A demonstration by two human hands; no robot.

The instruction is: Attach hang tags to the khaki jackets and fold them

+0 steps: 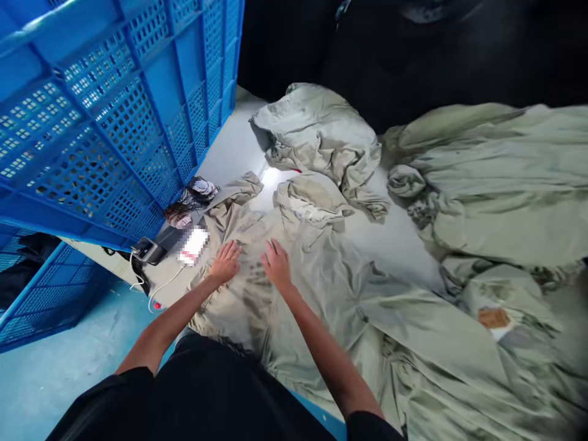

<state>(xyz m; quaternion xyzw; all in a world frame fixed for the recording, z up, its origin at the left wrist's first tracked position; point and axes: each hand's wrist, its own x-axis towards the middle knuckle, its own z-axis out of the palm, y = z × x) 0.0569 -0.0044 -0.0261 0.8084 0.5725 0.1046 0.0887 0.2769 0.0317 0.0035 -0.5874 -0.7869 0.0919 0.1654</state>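
Observation:
My left hand (225,261) and my right hand (276,263) lie flat, side by side, on a pale green garment (257,294) spread over the white table (229,153). The fingers of both hands are stretched out and point away from me, and neither hand holds anything. The cloth under them is wrinkled. Its sleeve or collar part (312,199) bunches up just beyond my right hand.
A tall stack of blue plastic crates (114,110) stands at the left. A small black device with a white cable (147,251), a white card (193,245) and a dark bundle (190,199) lie beside it. More pale green garments (496,184) are heaped behind and to the right.

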